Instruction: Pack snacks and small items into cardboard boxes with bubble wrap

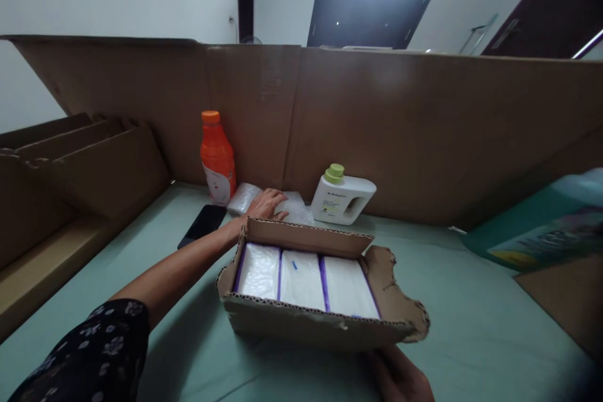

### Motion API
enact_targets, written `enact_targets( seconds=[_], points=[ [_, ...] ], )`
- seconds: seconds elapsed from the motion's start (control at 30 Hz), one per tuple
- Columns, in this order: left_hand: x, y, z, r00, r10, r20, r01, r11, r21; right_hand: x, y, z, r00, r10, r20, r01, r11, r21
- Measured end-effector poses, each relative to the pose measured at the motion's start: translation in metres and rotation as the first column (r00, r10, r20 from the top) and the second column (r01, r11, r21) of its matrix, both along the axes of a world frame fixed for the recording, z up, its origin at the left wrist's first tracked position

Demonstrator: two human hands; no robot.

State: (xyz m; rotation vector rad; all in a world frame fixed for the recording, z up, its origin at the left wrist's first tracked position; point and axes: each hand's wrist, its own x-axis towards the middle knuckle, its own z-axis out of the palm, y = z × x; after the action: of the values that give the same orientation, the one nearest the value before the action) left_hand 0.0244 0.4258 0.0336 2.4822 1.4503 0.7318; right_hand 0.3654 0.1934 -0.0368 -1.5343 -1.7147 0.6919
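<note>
A small open cardboard box (301, 330) with torn edges stands in front of me, holding three white, purple-edged packs (301, 279) side by side. My left hand (267, 203) reaches past the box's rear left corner. Its fingers are spread over clear bubble wrap (296, 207), and it looks open. At the box's lower front right edge is my right hand (400, 377), its fingertips hidden under the box; it appears to hold that edge. A rolled piece of bubble wrap (244, 198) lies just left of my left hand.
An orange bottle (218, 163) and a white jug with a green cap (343, 198) stand by the tall cardboard wall (400, 132). A black phone (202, 226) lies at left. Divided cardboard (108, 163) borders the left; a large green bottle (541, 220) leans at right.
</note>
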Motion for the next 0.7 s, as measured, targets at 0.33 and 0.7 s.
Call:
enact_targets(
  seconds=[0.33,0.7],
  points=[
    [0.012,-0.003,0.019,0.824,0.241,0.513,-0.148,0.965,-0.216,-0.018,0.001,0.020,0.999,0.029,-0.033,-0.026,0.996,0.082],
    [-0.139,-0.215,0.060,0.038,0.513,0.858,-0.165,0.850,-0.501,-0.017,0.009,0.015,0.998,0.005,-0.069,-0.003,1.000,0.030]
  ],
)
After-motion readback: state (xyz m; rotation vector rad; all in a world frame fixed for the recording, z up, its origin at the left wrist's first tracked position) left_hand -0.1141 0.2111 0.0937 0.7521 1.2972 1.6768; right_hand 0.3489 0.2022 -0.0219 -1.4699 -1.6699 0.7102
